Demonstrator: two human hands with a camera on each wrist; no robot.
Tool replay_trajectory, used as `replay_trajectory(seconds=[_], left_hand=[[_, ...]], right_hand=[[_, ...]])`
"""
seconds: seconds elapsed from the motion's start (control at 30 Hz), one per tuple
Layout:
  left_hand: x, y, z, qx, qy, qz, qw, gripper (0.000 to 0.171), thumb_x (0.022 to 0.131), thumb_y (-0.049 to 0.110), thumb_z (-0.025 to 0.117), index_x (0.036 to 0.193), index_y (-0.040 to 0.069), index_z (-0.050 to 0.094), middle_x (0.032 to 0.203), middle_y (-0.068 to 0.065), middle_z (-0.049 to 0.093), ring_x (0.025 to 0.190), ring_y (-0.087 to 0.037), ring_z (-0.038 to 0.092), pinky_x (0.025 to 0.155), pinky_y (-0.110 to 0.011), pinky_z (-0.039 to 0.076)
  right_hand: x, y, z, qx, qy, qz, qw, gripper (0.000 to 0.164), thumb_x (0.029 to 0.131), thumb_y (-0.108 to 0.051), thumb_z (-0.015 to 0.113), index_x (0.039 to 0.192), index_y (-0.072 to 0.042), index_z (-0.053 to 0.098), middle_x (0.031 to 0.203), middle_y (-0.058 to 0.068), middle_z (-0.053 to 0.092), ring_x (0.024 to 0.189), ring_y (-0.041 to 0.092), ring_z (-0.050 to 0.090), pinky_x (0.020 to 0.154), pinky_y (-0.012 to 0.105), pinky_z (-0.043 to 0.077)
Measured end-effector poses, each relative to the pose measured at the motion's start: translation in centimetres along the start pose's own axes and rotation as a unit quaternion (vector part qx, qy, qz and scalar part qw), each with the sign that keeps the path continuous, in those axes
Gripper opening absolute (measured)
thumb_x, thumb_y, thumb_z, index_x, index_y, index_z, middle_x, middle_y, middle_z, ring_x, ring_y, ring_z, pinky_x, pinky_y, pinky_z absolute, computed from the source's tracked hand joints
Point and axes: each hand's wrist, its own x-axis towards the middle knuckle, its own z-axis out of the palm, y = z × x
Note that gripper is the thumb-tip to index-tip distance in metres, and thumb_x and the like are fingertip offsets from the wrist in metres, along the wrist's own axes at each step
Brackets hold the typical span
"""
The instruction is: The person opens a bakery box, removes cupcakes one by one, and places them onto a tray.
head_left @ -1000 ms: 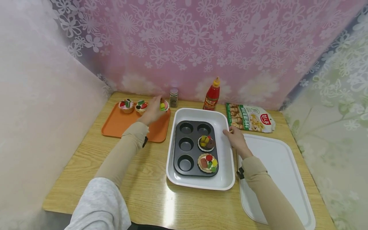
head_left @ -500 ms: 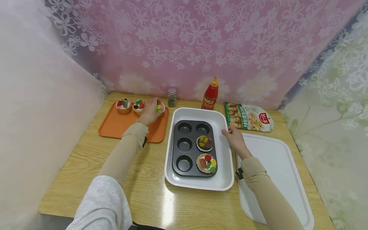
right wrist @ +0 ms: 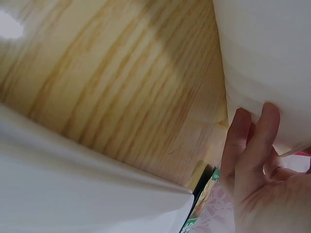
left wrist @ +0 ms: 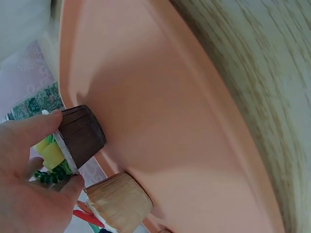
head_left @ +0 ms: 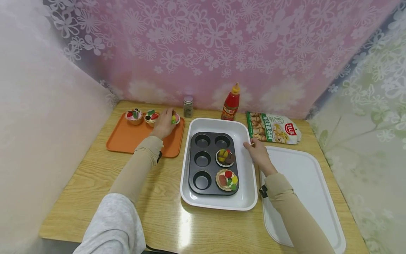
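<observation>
At the back right of the orange tray (head_left: 127, 139), my left hand (head_left: 163, 124) pinches a dark brown toy cupcake (left wrist: 80, 133) with yellow and green toppings. Thumb and fingers sit at its rim in the left wrist view. Close beside it stands a tan cupcake (left wrist: 121, 199), with another cupcake (head_left: 134, 117) farther left. My right hand (head_left: 259, 153) grips the right rim of a deep white tray (head_left: 248, 190), fingers against its outer wall (right wrist: 272, 63). Inside lies a black muffin tin (head_left: 211, 167) bearing a chocolate-topped cupcake (head_left: 225, 158) and a fruit-topped one (head_left: 226, 180) in its right column.
A spice jar (head_left: 188, 107) and a red sauce bottle (head_left: 231, 106) stand along the back. A green and white food packet (head_left: 272, 127) lies at the back right, behind a flat white tray (head_left: 295, 187). A floral curtain (head_left: 203, 63) closes off the far side.
The whole view has shifted slightly left. My left hand stays at the brown cupcake, and my right hand keeps its place on the white tray's rim.
</observation>
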Motion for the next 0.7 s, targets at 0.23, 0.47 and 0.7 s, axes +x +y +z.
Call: replay_trajectory(seconds=[0.23, 0.47, 0.7], left_hand=[[-0.1, -0.2, -0.1, -0.029, -0.004, -0.005, 0.9996, 0.06, 0.097, 0.011, 0.075, 0.148, 0.008, 0.044, 0.157, -0.021, 0.042, 0.14, -0.04, 0.048, 0.117, -0.056, 0.045], [-0.7, 0.9, -1.0, -0.044, 0.05, 0.035, 0.9972, 0.052, 0.103, 0.018, 0.063, 0.15, 0.002, 0.046, 0.165, -0.022, 0.032, 0.149, -0.044, 0.038, 0.121, -0.057, 0.039], [-1.6, 6.4, -2.1, -0.08, 0.018, 0.096, 0.992, 0.07, 0.1, 0.028, 0.07, 0.159, 0.007, 0.04, 0.165, -0.018, 0.04, 0.151, -0.037, 0.04, 0.126, -0.053, 0.035]], right_hand=[[-0.1, 0.1, -0.1, -0.001, -0.001, -0.013, 1.0, 0.039, 0.109, -0.042, 0.052, 0.125, -0.006, 0.054, 0.099, 0.01, 0.056, 0.076, 0.019, 0.054, 0.061, 0.03, 0.047], [-0.1, 0.0, -0.2, -0.01, -0.002, -0.006, 1.0, 0.04, 0.108, -0.042, 0.054, 0.127, -0.006, 0.056, 0.101, 0.01, 0.058, 0.079, 0.02, 0.055, 0.063, 0.03, 0.047], [-0.2, 0.0, -0.2, -0.012, -0.005, 0.0, 1.0, 0.043, 0.109, -0.042, 0.053, 0.13, -0.006, 0.056, 0.109, 0.014, 0.06, 0.089, 0.023, 0.057, 0.068, 0.029, 0.048]])
